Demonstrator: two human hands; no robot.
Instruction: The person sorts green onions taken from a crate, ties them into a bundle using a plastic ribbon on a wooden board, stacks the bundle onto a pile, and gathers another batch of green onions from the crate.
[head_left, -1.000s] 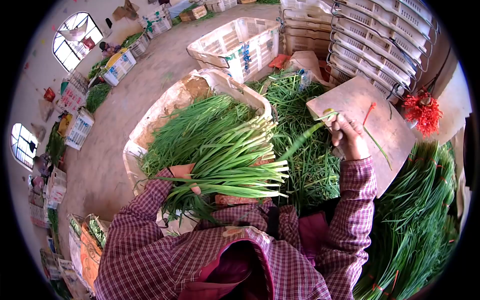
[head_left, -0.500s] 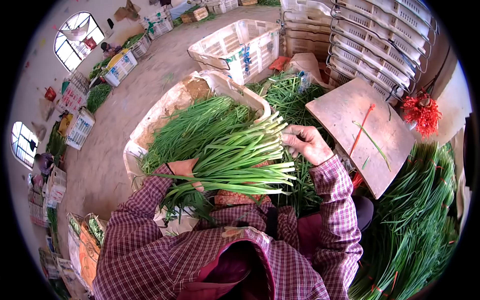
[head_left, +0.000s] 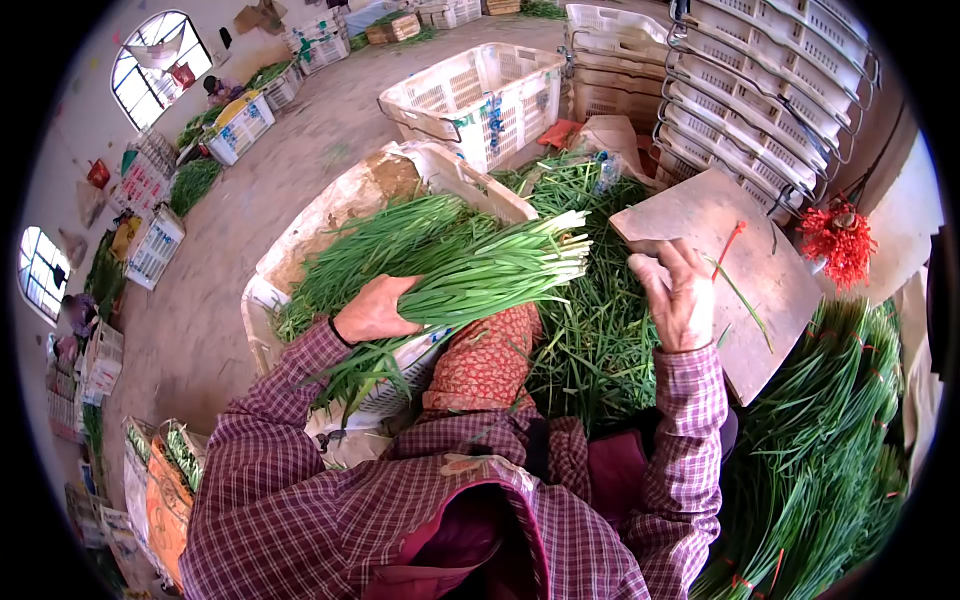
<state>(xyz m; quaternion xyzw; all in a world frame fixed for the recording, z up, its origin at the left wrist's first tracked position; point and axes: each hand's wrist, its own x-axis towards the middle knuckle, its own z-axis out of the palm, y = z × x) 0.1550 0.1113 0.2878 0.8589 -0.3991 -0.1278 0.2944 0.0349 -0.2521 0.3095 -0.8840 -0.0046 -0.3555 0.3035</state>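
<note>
My left hand [head_left: 378,309] is wrapped round a bunch of green stalks [head_left: 490,270], whose pale ends point right. More greens [head_left: 370,240] lie beneath it in a white crate [head_left: 262,300]. My right hand [head_left: 682,298] is raised at the left edge of a flat board [head_left: 750,300], fingers bent; whether something small is between them I cannot make out. A red tie [head_left: 730,245] and a loose green leaf [head_left: 747,300] lie on the board. Loose greens [head_left: 590,340] are heaped between my two hands.
An open white crate [head_left: 475,95] stands beyond, with stacked crates [head_left: 750,100] at the upper right. Red ties [head_left: 838,240] hang beside the board. Tied green bundles [head_left: 810,450] lie at the lower right. Along the left wall are more crates [head_left: 240,130] and people [head_left: 80,312].
The bunch has lifted off my patterned knee and is gathered tighter in my left hand. My right hand went from the board to the stalk ends, then back right to the board's edge.
</note>
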